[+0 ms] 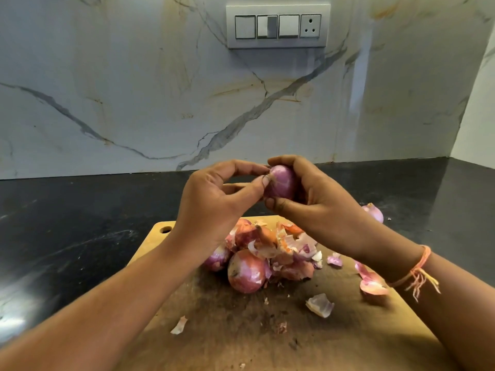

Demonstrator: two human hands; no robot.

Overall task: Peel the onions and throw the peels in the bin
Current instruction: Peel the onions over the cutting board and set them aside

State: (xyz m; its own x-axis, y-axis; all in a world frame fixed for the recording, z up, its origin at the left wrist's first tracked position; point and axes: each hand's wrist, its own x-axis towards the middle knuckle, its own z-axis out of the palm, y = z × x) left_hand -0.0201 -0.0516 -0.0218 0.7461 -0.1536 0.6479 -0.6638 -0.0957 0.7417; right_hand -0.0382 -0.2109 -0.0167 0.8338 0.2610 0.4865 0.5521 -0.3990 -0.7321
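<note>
The right hand (316,194) curls around a purple onion (281,182), held up above the wooden cutting board (334,330). Just beside it, the left hand (217,199) pinches the onion's dry tip between thumb and fingers. Below both hands, unpeeled onions (245,271) lie among a heap of peels (289,250).

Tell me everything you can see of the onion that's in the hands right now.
The held onion is small, rounded, purple-pink, with smooth glossy skin that looks mostly free of dry peel. A brownish stringy tuft at the end facing the left hand is pinched by that hand's thumb and forefinger. The right hand curls round the other side, hiding it. The onion is up in the air above the far edge of the wooden cutting board, touching only the hands.
</note>
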